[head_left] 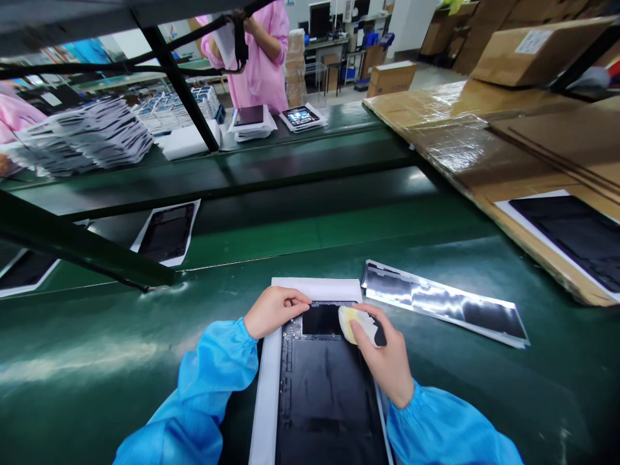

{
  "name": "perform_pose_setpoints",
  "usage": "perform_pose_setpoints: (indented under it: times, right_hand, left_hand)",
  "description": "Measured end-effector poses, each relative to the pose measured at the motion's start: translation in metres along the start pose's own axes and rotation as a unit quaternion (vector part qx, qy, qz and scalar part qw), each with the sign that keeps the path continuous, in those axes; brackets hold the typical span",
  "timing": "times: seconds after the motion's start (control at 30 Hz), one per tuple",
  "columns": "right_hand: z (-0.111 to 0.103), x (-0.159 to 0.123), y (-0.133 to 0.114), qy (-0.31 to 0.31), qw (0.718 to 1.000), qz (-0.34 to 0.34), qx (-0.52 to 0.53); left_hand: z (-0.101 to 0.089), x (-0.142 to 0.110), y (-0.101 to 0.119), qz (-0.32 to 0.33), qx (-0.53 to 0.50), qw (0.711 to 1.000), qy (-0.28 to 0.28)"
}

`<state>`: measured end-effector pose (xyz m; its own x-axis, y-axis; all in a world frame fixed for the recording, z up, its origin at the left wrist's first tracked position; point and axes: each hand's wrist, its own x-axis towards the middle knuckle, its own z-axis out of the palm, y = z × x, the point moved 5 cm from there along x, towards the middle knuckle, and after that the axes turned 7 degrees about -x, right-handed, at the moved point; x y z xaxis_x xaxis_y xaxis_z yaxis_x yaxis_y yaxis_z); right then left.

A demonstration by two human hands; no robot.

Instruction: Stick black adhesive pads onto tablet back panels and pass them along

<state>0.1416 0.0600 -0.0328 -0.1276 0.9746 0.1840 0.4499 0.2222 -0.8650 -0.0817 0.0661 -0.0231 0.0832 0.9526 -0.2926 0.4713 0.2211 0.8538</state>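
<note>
A black tablet panel (pixel 325 394) lies on a white sheet (pixel 264 403), with a glossy dark patch and small exposed components near its far end. My left hand (pixel 274 312) rests at the panel's far left corner, fingers curled together and holding nothing. My right hand (pixel 382 352) is shut on a pale yellow cleaning pad (pixel 354 325), which touches the panel's far right part. A long reflective strip of film (pixel 445 303) lies to the right of the hands, apart from them.
A green conveyor belt (pixel 97 336) runs under everything. A black frame bar (pixel 179 81) crosses the upper left. Further panels on white sheets lie beyond, with stacks of packaged sheets (pixel 101 135). Cardboard (pixel 484 135) lines the right side. A person in pink (pixel 256 64) stands across the belt.
</note>
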Motion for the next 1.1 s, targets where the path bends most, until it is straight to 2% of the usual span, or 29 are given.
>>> perform_pose_setpoints:
  times: [0.67, 1.1]
  right_hand:
    - [0.0038, 0.0004, -0.0024, -0.029, 0.999, -0.016, -0.023]
    - [0.0060, 0.0003, -0.0023, -0.034, 0.998, -0.023, -0.047]
  left_hand:
    - [0.0003, -0.0021, 0.0053, 0.002, 0.041, 0.999, 0.005]
    - [0.0034, -0.0079, 0.0089, 0.029, 0.150, 0.988, 0.025]
